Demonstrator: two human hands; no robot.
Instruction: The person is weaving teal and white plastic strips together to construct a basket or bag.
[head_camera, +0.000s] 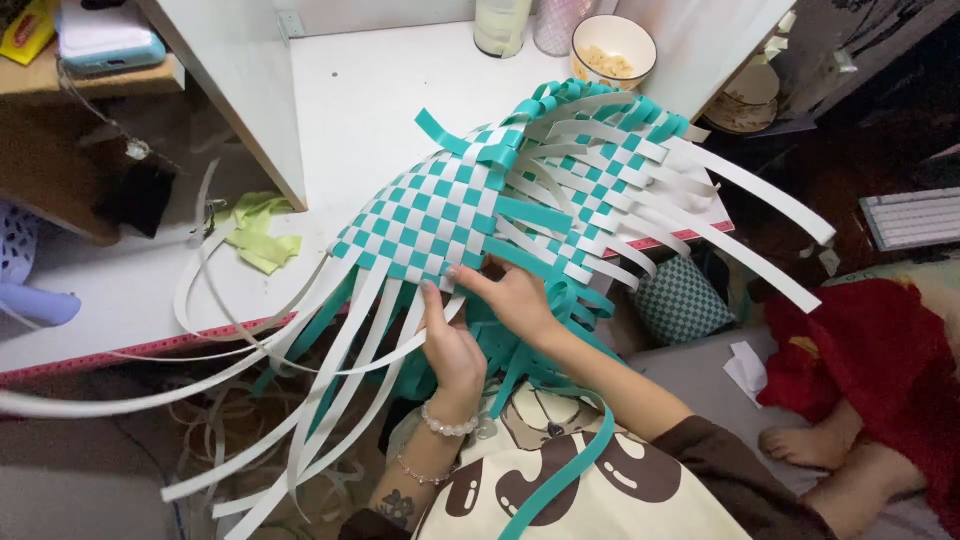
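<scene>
Loose white plastic strips (300, 340) trail off the white bench (360, 110), the left hand (452, 350) pinching one strip while the right hand (510, 295) pinches the teal-and-white checkered woven mat (440, 215) edge, where slack tension could unravel the weave.

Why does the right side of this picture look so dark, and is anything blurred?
In the head view, light falls brightly on the white table and the teal-and-white woven piece; the floor at right lies in shadow. The left hand and right hand look sharp; the long strips at the edges soften slightly.
</scene>
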